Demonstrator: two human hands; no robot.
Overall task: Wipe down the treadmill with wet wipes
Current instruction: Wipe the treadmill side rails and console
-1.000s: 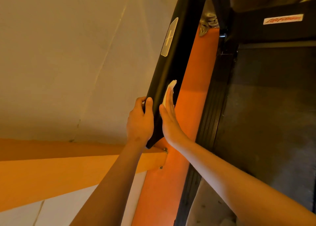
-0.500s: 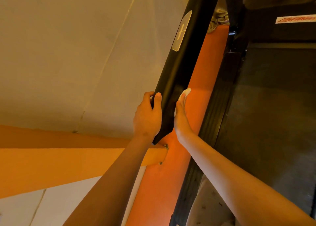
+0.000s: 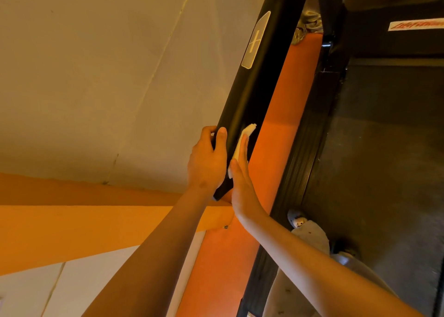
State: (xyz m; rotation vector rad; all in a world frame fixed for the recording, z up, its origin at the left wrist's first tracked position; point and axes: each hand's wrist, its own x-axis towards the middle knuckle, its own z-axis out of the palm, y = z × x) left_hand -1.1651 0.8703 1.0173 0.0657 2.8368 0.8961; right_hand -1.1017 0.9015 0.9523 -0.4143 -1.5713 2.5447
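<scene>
Hands are working on a black treadmill handrail (image 3: 249,95), seen from above by a head-worn camera. This long padded bar is running from the near centre up toward the far right, with a pale plus-sign button (image 3: 255,40) set into its far stretch. The left hand (image 3: 207,163) is wrapping around the near end of the bar, thumb lying on top and fingers curling over the left edge, steadying it. The right hand (image 3: 242,182) is lying flat and open-palmed against the bar's right side, pressing a folded white wet wipe (image 3: 243,140) between its fingers and the black surface; the wipe's tip is peeking out beyond the fingertips. The two hands are sitting just beside each other on opposite faces of the bar.

Right of the bar, an orange strip of floor (image 3: 276,148) is showing, then the ribbed side rail (image 3: 300,163) and the dark running belt (image 3: 384,172). A pale wall (image 3: 96,76) is filling the left. Near the bottom right, a grey trouser leg and shoe (image 3: 310,232) are standing at the belt's edge.

Judging from this, the wipe is being held only by flat pressure, not pinched, so it is likely to slip out and drop to the orange floor if the palm lifts. A long stroke toward the far end could also press the plus button by accident.
</scene>
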